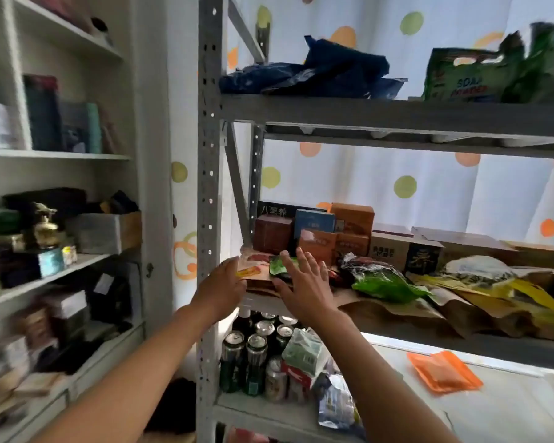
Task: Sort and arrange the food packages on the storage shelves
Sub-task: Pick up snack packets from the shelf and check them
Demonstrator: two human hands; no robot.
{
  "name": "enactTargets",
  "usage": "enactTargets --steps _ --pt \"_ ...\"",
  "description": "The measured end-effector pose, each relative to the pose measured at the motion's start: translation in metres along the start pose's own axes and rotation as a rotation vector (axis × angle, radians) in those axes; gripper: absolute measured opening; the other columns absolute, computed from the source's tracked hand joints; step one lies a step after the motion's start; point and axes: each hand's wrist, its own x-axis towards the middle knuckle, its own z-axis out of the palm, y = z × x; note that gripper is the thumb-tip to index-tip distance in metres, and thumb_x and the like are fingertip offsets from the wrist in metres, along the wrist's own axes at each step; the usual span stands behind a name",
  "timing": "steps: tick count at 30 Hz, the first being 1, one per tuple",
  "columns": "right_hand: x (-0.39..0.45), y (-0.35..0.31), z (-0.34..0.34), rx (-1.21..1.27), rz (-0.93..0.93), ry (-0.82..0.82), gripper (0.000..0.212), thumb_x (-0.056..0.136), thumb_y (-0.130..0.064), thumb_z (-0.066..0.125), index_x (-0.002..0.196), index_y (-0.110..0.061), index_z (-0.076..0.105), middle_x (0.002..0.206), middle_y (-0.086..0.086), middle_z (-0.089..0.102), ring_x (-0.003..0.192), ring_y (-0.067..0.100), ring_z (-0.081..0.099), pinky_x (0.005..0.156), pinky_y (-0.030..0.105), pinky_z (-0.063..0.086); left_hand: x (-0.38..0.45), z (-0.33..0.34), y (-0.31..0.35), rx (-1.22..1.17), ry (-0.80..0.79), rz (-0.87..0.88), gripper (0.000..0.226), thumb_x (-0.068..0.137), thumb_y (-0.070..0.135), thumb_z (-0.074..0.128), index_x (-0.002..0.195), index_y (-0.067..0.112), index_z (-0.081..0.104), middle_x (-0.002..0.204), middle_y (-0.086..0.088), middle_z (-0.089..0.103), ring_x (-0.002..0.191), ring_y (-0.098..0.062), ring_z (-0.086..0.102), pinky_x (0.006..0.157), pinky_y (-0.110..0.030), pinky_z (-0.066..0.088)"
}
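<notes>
A stack of flat brown paper food pouches lies at the left end of the middle shelf of a grey metal rack. A small green packet lies on top of it. My left hand is at the stack's left edge with its fingers around the pouches' side. My right hand hovers over the stack's right side, fingers spread and straight. Brown, orange and blue boxes stand behind the stack. A green bag and yellow and brown bags lie to the right.
Drink cans and small packets fill the left of the shelf below, with an orange pouch to the right. The top shelf holds dark blue bags and a green soap powder bag. A white bookcase stands left of the rack's upright post.
</notes>
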Motion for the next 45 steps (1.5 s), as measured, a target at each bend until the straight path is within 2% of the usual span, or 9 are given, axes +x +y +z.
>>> enactTargets --steps 6,10,16,23,28,32,37,40,45 --pt "0.037 0.007 0.012 -0.066 -0.133 -0.119 0.057 0.105 -0.052 0.036 0.158 -0.035 0.025 0.17 0.004 0.008 0.156 0.024 -0.002 0.124 0.05 -0.006 0.018 0.018 0.003 -0.332 0.041 -0.32 0.039 0.1 0.012 0.038 0.139 0.008 0.042 0.14 -0.019 0.049 0.115 -0.033 0.053 0.087 -0.036 0.046" --pt "0.052 0.005 0.015 -0.023 -0.156 -0.19 0.059 0.103 -0.049 0.047 0.157 -0.035 0.029 0.168 -0.001 0.017 0.155 0.024 0.009 0.122 0.053 0.012 0.029 0.023 -0.01 -0.285 0.047 -0.38 0.023 0.099 0.009 0.034 0.103 0.005 0.056 0.107 -0.018 0.058 0.089 -0.028 0.052 0.069 -0.032 0.038" --pt "0.057 0.007 0.025 -0.191 -0.197 -0.206 0.05 0.105 -0.051 0.04 0.153 -0.036 0.038 0.162 0.0 0.033 0.149 0.027 0.025 0.116 0.056 0.022 0.042 0.031 -0.018 -0.146 0.087 -0.39 0.024 0.101 0.018 0.043 0.081 0.009 0.053 0.074 -0.006 0.051 0.076 -0.029 0.054 0.057 -0.031 0.034" --pt "0.059 0.009 0.034 -0.174 -0.168 -0.193 0.051 0.107 -0.048 0.035 0.156 -0.034 0.032 0.16 0.0 0.036 0.15 0.026 0.024 0.117 0.057 0.02 0.061 0.036 -0.013 -0.35 0.04 -0.457 0.015 0.093 0.012 0.058 0.084 0.003 0.064 0.074 -0.01 0.057 0.078 -0.029 0.056 0.067 -0.028 0.04" --pt "0.061 0.01 0.038 -0.131 -0.139 -0.187 0.051 0.107 -0.048 0.035 0.156 -0.034 0.033 0.161 -0.002 0.034 0.152 0.024 0.02 0.119 0.056 0.018 0.06 0.035 -0.015 -0.514 0.046 -0.497 0.014 0.087 0.015 0.072 0.085 0.001 0.069 0.064 -0.007 0.055 0.06 -0.023 0.05 0.055 -0.027 0.036" --pt "0.06 0.01 0.04 -0.105 -0.124 -0.185 0.05 0.107 -0.048 0.035 0.155 -0.034 0.034 0.161 -0.003 0.035 0.152 0.024 0.021 0.12 0.057 0.018 0.055 0.035 -0.012 -0.673 0.068 -0.513 0.022 0.08 0.016 0.081 0.085 0.0 0.067 0.073 -0.01 0.06 0.073 -0.026 0.057 0.066 -0.031 0.046" --pt "0.063 0.007 0.039 -0.103 -0.089 -0.222 0.05 0.107 -0.048 0.036 0.155 -0.034 0.035 0.162 -0.004 0.034 0.152 0.024 0.022 0.12 0.057 0.017 0.032 0.039 -0.008 -0.99 0.092 -0.558 0.019 0.091 0.008 0.069 0.102 -0.004 0.06 0.101 -0.019 0.061 0.093 -0.033 0.063 0.063 -0.036 0.06" --pt "0.063 0.006 0.04 -0.104 -0.066 -0.222 0.049 0.107 -0.05 0.034 0.153 -0.033 0.039 0.159 -0.005 0.038 0.15 0.022 0.027 0.12 0.058 0.017 0.013 0.036 -0.01 -1.097 0.135 -0.568 0.005 0.094 -0.001 0.061 0.089 0.0 0.06 0.096 -0.017 0.061 0.085 -0.028 0.063 0.051 -0.027 0.06" --pt "0.06 0.003 0.044 -0.103 -0.011 -0.236 0.05 0.106 -0.053 0.034 0.151 -0.035 0.041 0.159 -0.007 0.039 0.151 0.018 0.025 0.122 0.059 0.009 -0.007 0.04 -0.031 -1.168 0.13 -0.604 0.005 0.095 0.004 0.061 0.092 0.007 0.063 0.097 -0.015 0.068 0.096 -0.032 0.067 0.09 -0.048 0.057"
